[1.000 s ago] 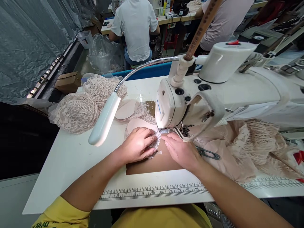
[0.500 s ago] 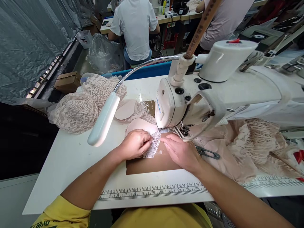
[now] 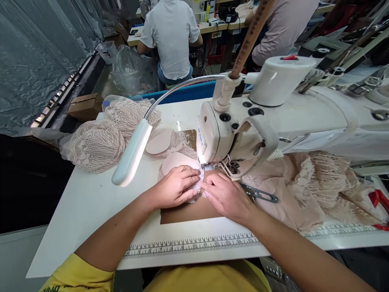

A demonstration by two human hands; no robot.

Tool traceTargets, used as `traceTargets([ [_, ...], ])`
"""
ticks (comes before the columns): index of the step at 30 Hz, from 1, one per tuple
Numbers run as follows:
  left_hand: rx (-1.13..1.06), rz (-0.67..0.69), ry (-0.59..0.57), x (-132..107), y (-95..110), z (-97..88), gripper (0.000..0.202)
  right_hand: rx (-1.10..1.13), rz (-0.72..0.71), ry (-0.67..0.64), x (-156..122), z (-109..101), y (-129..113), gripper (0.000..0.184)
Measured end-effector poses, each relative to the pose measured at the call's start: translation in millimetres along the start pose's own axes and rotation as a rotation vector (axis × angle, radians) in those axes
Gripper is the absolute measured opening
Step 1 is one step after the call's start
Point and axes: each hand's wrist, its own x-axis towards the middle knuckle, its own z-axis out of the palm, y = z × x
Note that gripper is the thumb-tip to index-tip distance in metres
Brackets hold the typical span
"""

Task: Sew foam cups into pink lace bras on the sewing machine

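Right now the big white sewing machine fills the far right part of the white table. Its head hangs over the spot where the work is done. A bendy lamp reaches out from it toward 9 o'clock.

Next in size is a heap of pink lace cups, well apart from the hands, at about 10 o'clock from them. More pink lace cloth lies under the machine arm, at 3 o'clock from the hands.

A smooth pink cup sits just past the left hand, at 12 o'clock from it.

The left hand lies flat with fingers bent, pressing down on a small lace piece. The right hand is just beside it at 3 o'clock, and its fingertips pinch the same lace piece at the edge. So both hands are closed on the lace, and they almost touch.

The lace piece lies between the 2 hands on the brown plate. The needle foot is near, at 12 o'clock from the lace. I think both hands are about as near to it, the right one maybe a bit nearer.

Small metal snips lie just beside the right hand at 3 o'clock.
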Motion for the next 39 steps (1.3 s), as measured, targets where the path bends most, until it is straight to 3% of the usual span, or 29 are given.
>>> traceTargets([
  [6, 0.162, 0.000, 0.006, 2, 2, 9.1, 0.046, -0.035, 0.010, 0.062, 3, 1, 2, 0.026],
  [13, 0.192, -0.018, 0.016, 3, 1, 10.3, 0.046, -0.084, 0.091, 0.053, 3, 0, 2, 0.028],
  [23, -0.005, -0.008, -0.044, -2, 3, -7.4, 0.030, -0.021, -0.070, -0.058, -6, -1, 4, 0.026],
  [27, -0.005, -0.010, -0.105, -3, 4, -11.0, 0.027, -0.013, -0.111, -0.113, -7, -3, -1, 0.023],
  [39, 0.033, 0.074, -0.169, -2, 2, -11.2, 0.029, -0.033, -0.148, -0.121, -7, 0, -10, 0.019],
])
